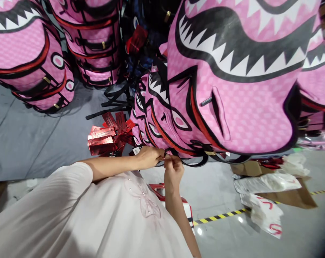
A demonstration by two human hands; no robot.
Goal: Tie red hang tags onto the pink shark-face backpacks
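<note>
My left hand (148,157) reaches across to the near edge of a stack of pink backpacks with a shark-tooth print. Close beside it, my right hand (173,169) has thumb and fingers pinched together. The fingertips of both hands meet at a small dark spot under a pink backpack (165,129) in the stack; what they hold is too small to make out. On top lies a larger pink backpack (248,107), tilted to the right. Just left of my hands, a bunch of shiny red hang tags (101,139) lies fanned out.
More pink backpacks (94,46) stand stacked behind, and another pile (25,50) rises at the left. Loose black straps (111,104) lie on the grey table (68,132). Right of me, plastic bags (267,182) and cardboard (294,197) lie by striped floor tape (224,215).
</note>
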